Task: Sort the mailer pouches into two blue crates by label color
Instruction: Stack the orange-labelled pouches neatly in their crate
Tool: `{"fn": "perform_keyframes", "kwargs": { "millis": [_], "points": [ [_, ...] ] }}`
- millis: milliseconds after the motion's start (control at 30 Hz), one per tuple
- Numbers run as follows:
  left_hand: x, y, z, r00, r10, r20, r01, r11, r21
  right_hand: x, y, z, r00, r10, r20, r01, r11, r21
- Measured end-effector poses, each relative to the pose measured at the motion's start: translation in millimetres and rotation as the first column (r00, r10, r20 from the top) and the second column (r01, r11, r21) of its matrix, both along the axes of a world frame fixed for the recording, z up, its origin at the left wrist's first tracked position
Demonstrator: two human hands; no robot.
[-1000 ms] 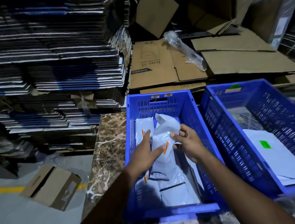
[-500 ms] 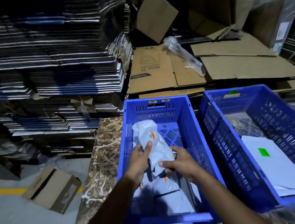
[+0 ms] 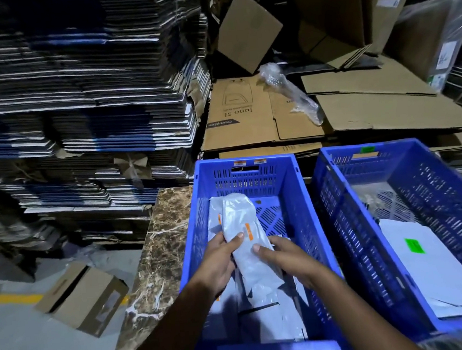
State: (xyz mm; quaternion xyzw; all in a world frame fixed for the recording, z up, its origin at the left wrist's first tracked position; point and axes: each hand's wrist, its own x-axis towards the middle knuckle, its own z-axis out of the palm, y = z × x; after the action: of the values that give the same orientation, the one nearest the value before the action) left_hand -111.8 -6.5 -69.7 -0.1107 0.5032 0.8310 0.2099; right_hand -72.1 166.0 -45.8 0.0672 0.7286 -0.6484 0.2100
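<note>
Marble counter (image 3: 164, 253) at far left carries both crates. Left crate (image 3: 292, 186): orange-label pouch (image 3: 245, 237) held just above the other pouches inside, long axis running near-to-far, far end tilted slightly left, label facing up. Left hand (image 3: 218, 262) grips its left edge w/ thumb on top, fingers (image 3: 238, 237) curled under; right hand (image 3: 284, 259) grips the right edge likewise. Both forearms reach in from bottom of frame. Right crate (image 3: 337, 193): green-label pouch (image 3: 427, 263) lying flat.
</note>
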Motion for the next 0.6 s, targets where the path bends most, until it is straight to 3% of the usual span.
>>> {"fn": "perform_keyframes", "kwargs": {
  "millis": [133, 267, 400, 500, 600],
  "points": [
    [-10, 3, 5, 0.997, 0.079, -0.010, -0.080, 0.995, -0.063, -1, -8, -8, 0.998, -0.010, -0.064, 0.022, 0.982, 0.188],
    [-41, -11, -1, 0.978, 0.204, -0.037, -0.207, 0.952, -0.226, 7, -7, -17, 0.999, 0.032, 0.015, -0.034, 0.987, 0.159],
    [-60, -12, 19, 0.944, 0.331, 0.006, -0.326, 0.934, -0.144, 10, 5, -18, 0.995, 0.075, 0.062, -0.085, 0.980, 0.179],
    [-68, -7, 28, 0.952, 0.301, -0.051, -0.306, 0.941, -0.143, 15, 12, -20, 0.999, 0.033, 0.032, -0.038, 0.979, 0.199],
    [-69, -2, 26, 0.993, 0.112, -0.042, -0.117, 0.981, -0.154, 13, 17, -23, 0.999, 0.022, -0.036, -0.011, 0.958, 0.288]
  ]
}}
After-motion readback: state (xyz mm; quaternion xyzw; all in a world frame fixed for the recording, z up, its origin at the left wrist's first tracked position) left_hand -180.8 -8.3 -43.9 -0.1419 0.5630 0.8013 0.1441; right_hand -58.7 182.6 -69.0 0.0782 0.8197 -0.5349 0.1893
